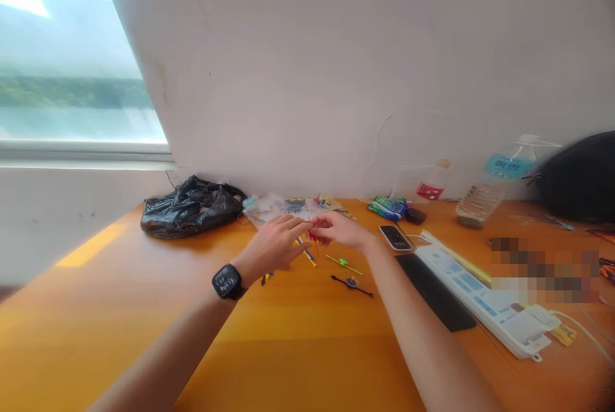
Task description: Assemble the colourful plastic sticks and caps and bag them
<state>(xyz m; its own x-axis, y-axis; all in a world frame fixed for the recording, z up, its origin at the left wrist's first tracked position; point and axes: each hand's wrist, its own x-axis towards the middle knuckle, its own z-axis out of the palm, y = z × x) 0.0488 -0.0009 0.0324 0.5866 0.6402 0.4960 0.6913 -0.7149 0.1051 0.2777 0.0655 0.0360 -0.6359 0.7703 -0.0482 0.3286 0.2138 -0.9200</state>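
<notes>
My left hand, with a black watch on its wrist, and my right hand meet over the orange table. Both pinch a small red stick-like piece between their fingertips. Under and beside them lie thin coloured sticks: a blue and yellow one, a green one and a black one. Behind the hands sits a clear packet of small coloured parts.
A black plastic bag lies at the back left. To the right are a phone, a black flat slab, a white power strip, a green packet, plastic bottles and a dark bag.
</notes>
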